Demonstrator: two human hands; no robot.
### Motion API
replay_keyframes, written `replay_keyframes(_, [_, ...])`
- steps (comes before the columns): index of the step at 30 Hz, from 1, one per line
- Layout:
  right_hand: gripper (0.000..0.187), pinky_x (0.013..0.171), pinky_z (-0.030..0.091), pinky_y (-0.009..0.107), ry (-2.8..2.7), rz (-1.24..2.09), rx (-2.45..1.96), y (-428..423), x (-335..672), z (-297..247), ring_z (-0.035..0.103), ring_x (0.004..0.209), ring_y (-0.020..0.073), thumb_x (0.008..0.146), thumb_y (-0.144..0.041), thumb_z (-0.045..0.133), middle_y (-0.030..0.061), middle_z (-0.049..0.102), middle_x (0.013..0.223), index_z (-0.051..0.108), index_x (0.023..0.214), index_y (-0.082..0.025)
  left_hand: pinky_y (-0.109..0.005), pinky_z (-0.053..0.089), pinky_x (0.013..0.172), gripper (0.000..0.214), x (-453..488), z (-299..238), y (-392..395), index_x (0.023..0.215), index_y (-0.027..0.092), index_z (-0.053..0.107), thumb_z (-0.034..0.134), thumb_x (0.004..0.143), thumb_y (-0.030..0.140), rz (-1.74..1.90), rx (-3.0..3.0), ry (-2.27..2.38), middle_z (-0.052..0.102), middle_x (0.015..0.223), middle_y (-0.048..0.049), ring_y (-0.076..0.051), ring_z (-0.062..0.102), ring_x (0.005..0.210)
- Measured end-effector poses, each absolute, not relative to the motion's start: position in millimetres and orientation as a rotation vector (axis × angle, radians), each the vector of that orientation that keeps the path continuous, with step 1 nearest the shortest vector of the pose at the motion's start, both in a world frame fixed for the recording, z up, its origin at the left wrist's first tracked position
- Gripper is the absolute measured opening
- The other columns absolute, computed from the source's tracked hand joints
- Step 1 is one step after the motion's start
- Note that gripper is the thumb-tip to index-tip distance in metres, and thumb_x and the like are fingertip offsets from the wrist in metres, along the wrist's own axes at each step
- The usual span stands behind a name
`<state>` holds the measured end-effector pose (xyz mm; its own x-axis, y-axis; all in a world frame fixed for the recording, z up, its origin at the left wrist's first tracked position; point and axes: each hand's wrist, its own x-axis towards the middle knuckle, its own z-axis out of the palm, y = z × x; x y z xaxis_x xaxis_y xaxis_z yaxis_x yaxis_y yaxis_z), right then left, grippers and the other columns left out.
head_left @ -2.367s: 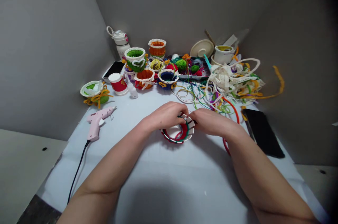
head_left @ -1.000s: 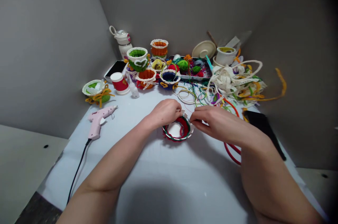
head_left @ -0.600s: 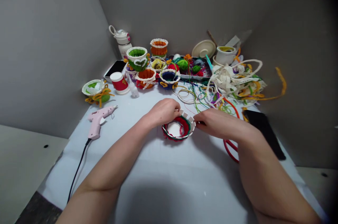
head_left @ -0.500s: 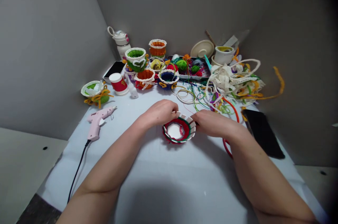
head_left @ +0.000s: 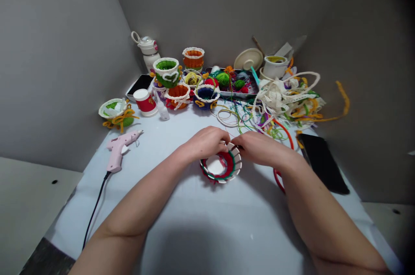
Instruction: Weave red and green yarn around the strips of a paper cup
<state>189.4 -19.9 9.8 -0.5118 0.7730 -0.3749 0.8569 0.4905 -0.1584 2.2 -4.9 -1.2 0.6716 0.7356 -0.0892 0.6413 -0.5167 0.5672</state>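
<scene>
A white paper cup (head_left: 237, 166) with its wall cut into upright strips stands in front of me, red and green yarn woven round its inside. At its far left rim my left hand (head_left: 209, 142) is closed, the fingers pinching the strips. My right hand (head_left: 259, 148) is closed beside the far right rim, close to the left fingertips. Its fingers are mostly hidden, with a small dark bit showing by them; what they hold I cannot make out. Red yarn hangs at the cup's near outer side.
To the left lie a pink glue gun (head_left: 120, 147) with a black cord and a cup with an orange bow (head_left: 118, 117). Yarn-covered cups (head_left: 178, 95), a tray of yarn balls (head_left: 233, 93) and a bottle (head_left: 149, 52) stand behind. Tangled yarn (head_left: 285, 97) and a black phone (head_left: 322, 162) are right.
My left hand has moved right and slightly down along the rim, closer to my right hand. The cup has shifted slightly toward me. My right hand has barely moved.
</scene>
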Motion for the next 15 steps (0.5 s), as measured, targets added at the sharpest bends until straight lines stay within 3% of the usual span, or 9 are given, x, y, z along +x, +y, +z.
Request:
replay_keyframes(4, [0.024,0.057,0.027,0.027,2.533,-0.454,1.396,-18,197,15,0.057,0.065,0.0152,0.086,-0.020,0.047,0.0073,0.070,0.076,0.071,0.082,-0.019,-0.026,0.036,0.062,0.016,-2,-2,-1,0.077,0.016,0.074,0.058,0.079,0.020,0.233,2.310,1.133,0.070,0.074,-0.0041,-0.015,0.056,0.068])
replay_keyframes(15, [0.025,0.063,0.035,0.026,2.760,-0.529,1.394,-29,210,29,0.062,0.072,0.0156,0.093,-0.027,0.047,0.0042,0.072,0.083,0.071,0.090,-0.022,-0.028,0.028,0.058,0.021,-3,-2,-1,0.072,0.016,0.070,0.057,0.084,0.027,0.251,2.389,1.261,0.068,0.074,-0.0058,-0.015,0.051,0.066])
